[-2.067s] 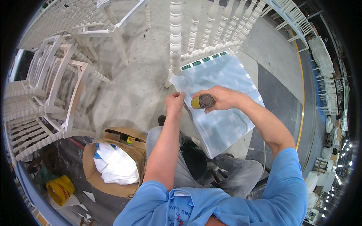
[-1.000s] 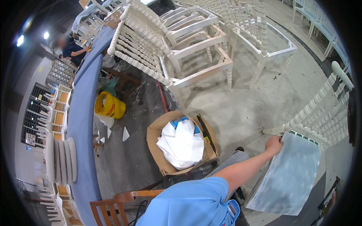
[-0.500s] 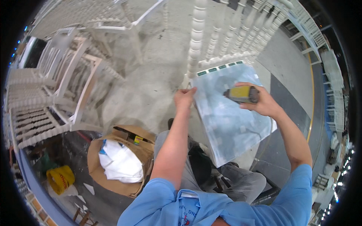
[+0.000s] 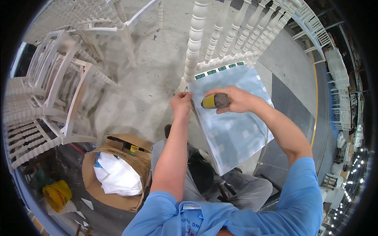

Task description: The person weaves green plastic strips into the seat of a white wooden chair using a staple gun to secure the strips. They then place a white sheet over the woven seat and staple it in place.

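Observation:
In front of me stands a white chair with turned spindles. A pale blue-grey sheet cover lies over its seat, with a row of dark green labels along the far edge. My left hand pinches the cover's left edge near the far left corner. My right hand is wrapped round a yellow-and-grey air staple gun, held over the cover close to my left fingers. Its nose is hidden beneath the body, so contact with the cover cannot be seen.
White spindle chairs crowd the left side, and more chairs line the far right. Beside my left leg sits an open cardboard box holding white sheets. A yellow bucket lies further left. A thin hose hangs by the seat's right side.
My right hand has brought the staple gun leftward across the cover, near my left hand. The left hand keeps its pinch on the edge. The whole view has shifted slightly.

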`<action>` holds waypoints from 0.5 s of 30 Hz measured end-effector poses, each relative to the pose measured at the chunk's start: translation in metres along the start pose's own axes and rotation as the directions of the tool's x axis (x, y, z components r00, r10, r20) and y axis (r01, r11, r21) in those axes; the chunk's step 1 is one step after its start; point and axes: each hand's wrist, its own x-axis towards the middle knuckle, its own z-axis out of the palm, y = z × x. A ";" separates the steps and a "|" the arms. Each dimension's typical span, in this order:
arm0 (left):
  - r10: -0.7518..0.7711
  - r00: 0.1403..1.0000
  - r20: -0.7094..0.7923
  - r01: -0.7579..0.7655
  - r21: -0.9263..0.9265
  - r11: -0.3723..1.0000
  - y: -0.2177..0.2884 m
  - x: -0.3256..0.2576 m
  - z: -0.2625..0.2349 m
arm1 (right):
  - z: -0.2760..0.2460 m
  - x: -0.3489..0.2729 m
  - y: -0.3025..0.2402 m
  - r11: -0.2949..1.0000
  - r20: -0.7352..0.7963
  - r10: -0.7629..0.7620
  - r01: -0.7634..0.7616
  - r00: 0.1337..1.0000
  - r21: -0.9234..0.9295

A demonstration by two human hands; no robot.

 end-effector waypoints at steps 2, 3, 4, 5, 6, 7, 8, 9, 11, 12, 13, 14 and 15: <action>-0.013 1.000 -0.006 0.013 0.018 1.000 0.002 -0.001 0.001 | 0.001 0.005 0.003 1.000 0.028 0.002 -0.002 1.000 -0.014; -0.018 1.000 -0.010 0.018 0.028 0.999 0.002 -0.001 0.001 | 0.002 0.008 0.004 1.000 0.042 0.002 -0.001 0.999 -0.021; -0.016 1.000 -0.007 0.016 0.023 1.000 0.003 -0.001 0.001 | 0.002 0.010 0.005 1.000 0.053 0.003 -0.002 0.999 -0.017; -0.013 1.000 -0.005 0.013 0.018 1.000 0.003 -0.001 0.000 | 0.003 0.012 0.006 1.000 0.066 0.003 -0.003 0.998 -0.014; -0.011 1.000 -0.002 0.011 0.014 1.000 0.003 0.000 0.000 | 0.004 0.013 0.006 1.000 0.077 0.004 -0.003 0.997 -0.011; -0.023 1.000 -0.001 0.023 0.003 1.000 0.004 0.000 0.000 | 0.006 0.014 0.007 1.000 0.078 -0.006 0.008 0.997 -0.029; -0.037 0.999 0.001 0.037 -0.006 0.999 0.004 -0.001 0.000 | 0.007 0.015 0.006 0.999 0.078 -0.015 0.019 0.997 -0.046; -0.050 0.999 0.004 0.050 -0.015 0.999 0.004 -0.001 0.000 | 0.008 0.016 0.006 0.998 0.077 -0.024 0.029 0.997 -0.063; -0.042 0.999 0.006 0.043 -0.014 0.999 0.004 -0.001 -0.002 | 0.009 0.018 0.004 0.996 0.088 -0.014 0.021 0.996 -0.082; -0.037 0.999 0.007 0.037 -0.015 0.999 0.004 0.000 -0.003 | 0.010 0.020 0.002 0.996 0.093 -0.010 0.018 0.996 -0.093; -0.039 0.999 0.001 0.039 -0.013 0.999 0.002 0.000 -0.004 | 0.010 0.021 0.000 0.996 0.098 -0.003 0.011 0.995 -0.087; -0.041 0.999 -0.001 0.040 -0.010 0.999 0.003 -0.001 -0.003 | 0.011 0.022 0.000 0.997 0.101 0.006 0.002 0.995 -0.081; -0.042 0.999 -0.004 0.042 -0.007 0.999 0.003 -0.001 -0.002 | 0.011 0.022 0.000 0.997 0.103 0.015 -0.007 0.995 -0.075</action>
